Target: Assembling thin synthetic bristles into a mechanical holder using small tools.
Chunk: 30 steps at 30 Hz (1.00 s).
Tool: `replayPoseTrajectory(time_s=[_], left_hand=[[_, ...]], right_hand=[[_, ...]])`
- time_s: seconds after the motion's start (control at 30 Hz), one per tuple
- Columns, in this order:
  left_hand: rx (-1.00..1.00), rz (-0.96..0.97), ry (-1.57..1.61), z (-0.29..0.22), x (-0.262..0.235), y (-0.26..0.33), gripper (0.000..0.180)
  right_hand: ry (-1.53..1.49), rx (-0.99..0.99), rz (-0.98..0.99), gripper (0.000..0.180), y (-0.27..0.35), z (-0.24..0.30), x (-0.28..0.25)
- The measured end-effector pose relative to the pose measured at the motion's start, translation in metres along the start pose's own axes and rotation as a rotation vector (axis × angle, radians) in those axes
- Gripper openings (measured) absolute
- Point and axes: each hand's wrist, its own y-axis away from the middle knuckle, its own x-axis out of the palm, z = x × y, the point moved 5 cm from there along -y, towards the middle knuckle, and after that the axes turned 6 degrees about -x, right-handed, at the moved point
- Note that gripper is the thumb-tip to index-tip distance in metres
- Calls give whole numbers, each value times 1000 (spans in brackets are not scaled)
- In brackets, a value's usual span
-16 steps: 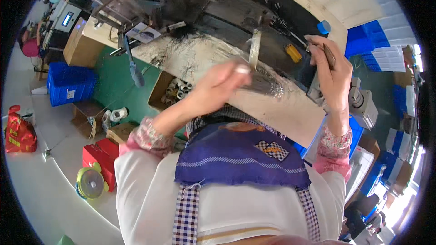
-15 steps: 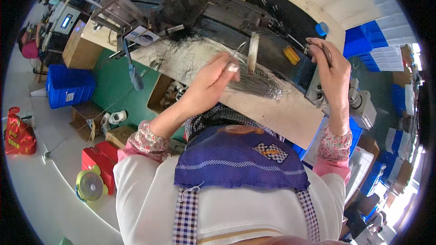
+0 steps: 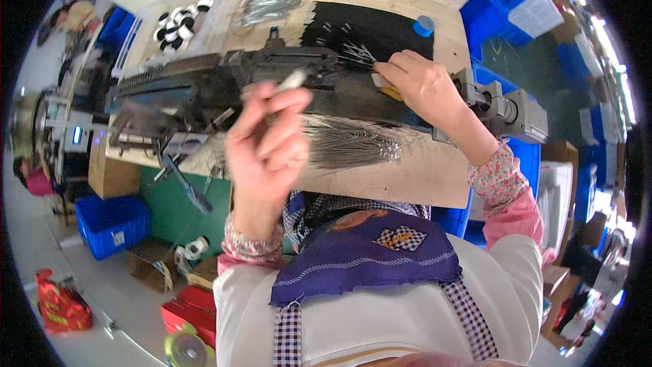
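Observation:
My left hand [image 3: 266, 153] is raised over the wooden bench [image 3: 407, 177], fingers closed around a bundle of thin metal wires [image 3: 350, 149] that fans out to the right. A pale strip [image 3: 291, 81] sticks up from its fingertips. My right hand [image 3: 422, 87] rests farther back on the dark machine [image 3: 224, 92], fingers pinched on a small yellowish piece beside upright thin wires [image 3: 353, 54]. A purple cloth [image 3: 370, 258] hangs over my chest.
A grey motor [image 3: 516, 112] sits at the machine's right end. A blue cap [image 3: 423, 25], a black mat and black-and-white discs [image 3: 178, 19] lie at the back. Blue crates [image 3: 109, 224], red boxes and a tape roll [image 3: 183, 348] are on the floor to the left.
The view has tilted so the bench looks more level. My left hand has lifted closer to the camera with the wire bundle; my right hand stays on the machine.

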Motion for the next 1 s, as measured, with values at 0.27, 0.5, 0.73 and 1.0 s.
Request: replayPoseTrajectory(time_s=[0.27, 0.5, 0.73, 1.0], left_hand=[[281, -197, -1608, -2, -15, 35, 27], [102, -135, -2198, 26, -49, -113, 28], [638, 17, -3044, 11, -1, -95, 7], [715, -553, -1651, 0, -45, -16, 27]], right_hand=[[-33, 125, -27, 21, -21, -17, 13], [-241, 103, -24, 21, -17, -51, -6], [-386, -137, -38, 14, -23, -29, 9], [-494, 30, -208, 16, -39, -22, 43]])
